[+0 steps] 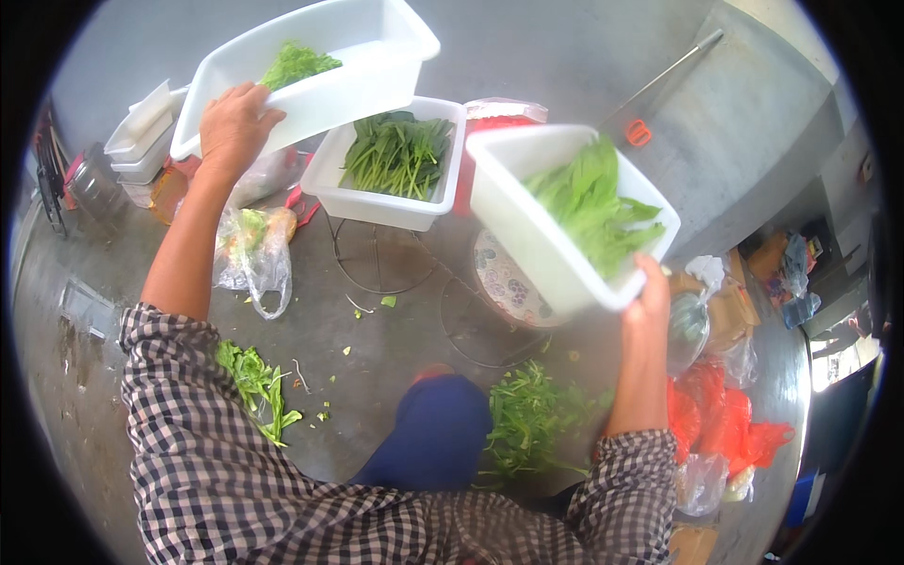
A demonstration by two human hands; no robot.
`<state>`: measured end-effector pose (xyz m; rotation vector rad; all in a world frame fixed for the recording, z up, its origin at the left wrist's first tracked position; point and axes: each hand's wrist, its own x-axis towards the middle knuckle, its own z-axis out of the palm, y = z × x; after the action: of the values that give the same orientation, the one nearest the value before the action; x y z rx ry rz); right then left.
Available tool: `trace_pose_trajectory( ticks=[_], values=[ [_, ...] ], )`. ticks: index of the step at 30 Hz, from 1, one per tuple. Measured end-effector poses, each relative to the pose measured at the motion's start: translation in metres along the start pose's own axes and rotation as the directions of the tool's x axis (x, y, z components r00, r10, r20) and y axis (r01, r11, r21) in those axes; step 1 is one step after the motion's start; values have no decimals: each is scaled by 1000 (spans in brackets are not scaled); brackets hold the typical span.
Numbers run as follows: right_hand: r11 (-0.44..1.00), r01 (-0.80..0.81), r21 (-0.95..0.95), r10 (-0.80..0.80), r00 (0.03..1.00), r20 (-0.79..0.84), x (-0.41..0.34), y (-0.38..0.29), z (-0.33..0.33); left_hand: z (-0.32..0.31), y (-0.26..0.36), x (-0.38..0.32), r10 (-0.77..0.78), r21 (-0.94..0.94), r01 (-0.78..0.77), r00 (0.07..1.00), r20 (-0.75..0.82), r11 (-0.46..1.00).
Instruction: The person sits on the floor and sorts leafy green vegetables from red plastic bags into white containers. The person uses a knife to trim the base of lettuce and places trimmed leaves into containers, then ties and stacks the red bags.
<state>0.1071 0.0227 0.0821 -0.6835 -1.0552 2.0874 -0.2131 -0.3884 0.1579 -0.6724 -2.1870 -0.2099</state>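
Observation:
My left hand [236, 131] grips the near wall of a white plastic tub [339, 92] at the upper left. A small heap of frilly light green leaves [298, 67] lies in it. On the right, my right hand [646, 300] holds the rim of a second white tub [519, 233], tilted and slightly blurred. Long light green leaf vegetables [600, 205] fill much of that one. Between them a third white tub [381, 208] rests on a wire-legged stand [381, 268], with dark green leafy stems [402, 155] inside. A round patterned stool seat [505, 275] shows beneath the right tub.
Trimmed greens [526, 424] and loose leaves [258, 388] lie on the concrete floor. A plastic bag of produce [254, 247] sits at left, with stacked white containers [145, 138] behind. Orange-handled scissors [638, 133] lie at upper right. Red plastic bags [720, 413] and cardboard [731, 311] stand at right.

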Motion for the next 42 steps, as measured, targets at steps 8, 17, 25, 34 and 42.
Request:
trace_pose_trajectory(
  ticks=[8,17,25,34,42],
  values=[
    [997,41,63,-48,992,119,-3,66,173,-31,-53,-23,-177,88,180,983,-36,980],
    [958,-79,277,69,997,44,17,180,294,-48,-103,-63,-291,156,303,952,-93,940],
    [943,-60,326,35,996,82,11,225,351,-42,-123,-83,-310,146,317,948,-68,937],
    [987,-67,144,34,974,225,-4,267,355,-41,-104,-78,-273,-10,273,958,-85,962],
    [965,-262,-8,242,879,411,-30,229,270,-64,-50,-48,-31,-69,22,992,-120,997]
  ],
)
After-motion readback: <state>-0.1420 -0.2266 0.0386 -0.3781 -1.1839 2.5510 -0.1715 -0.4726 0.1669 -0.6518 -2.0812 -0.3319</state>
